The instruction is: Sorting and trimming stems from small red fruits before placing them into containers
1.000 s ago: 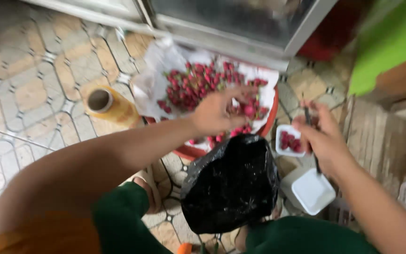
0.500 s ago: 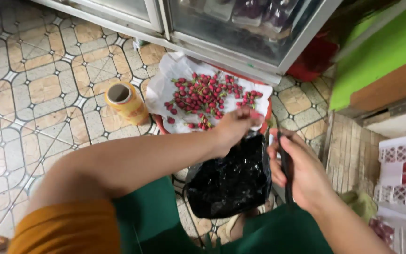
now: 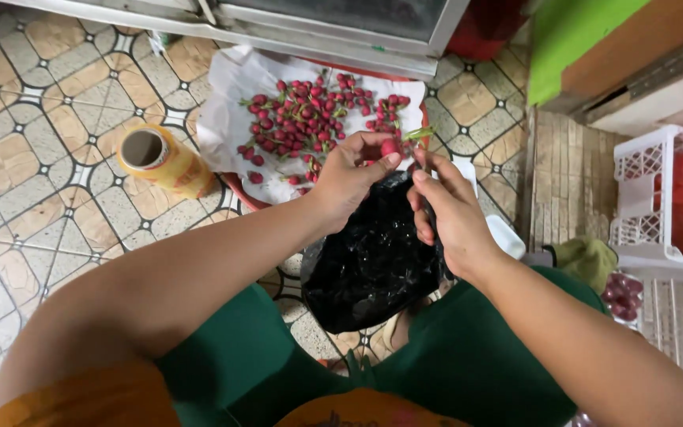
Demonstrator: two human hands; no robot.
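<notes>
L hand (image 3: 353,170) pinches red fruit (image 3: 390,147), R hand (image 3: 446,209) grips its green stem (image 3: 419,134) over black bag (image 3: 373,261); destemming step, nxt needs clean pull

Two hands (image 3: 357,170), one black bag (image 3: 369,265), one roll (image 3: 160,158).

A small red fruit (image 3: 389,147) with a green stem sits pinched above a crumpled black plastic bag (image 3: 369,261) gaping open below.
</notes>
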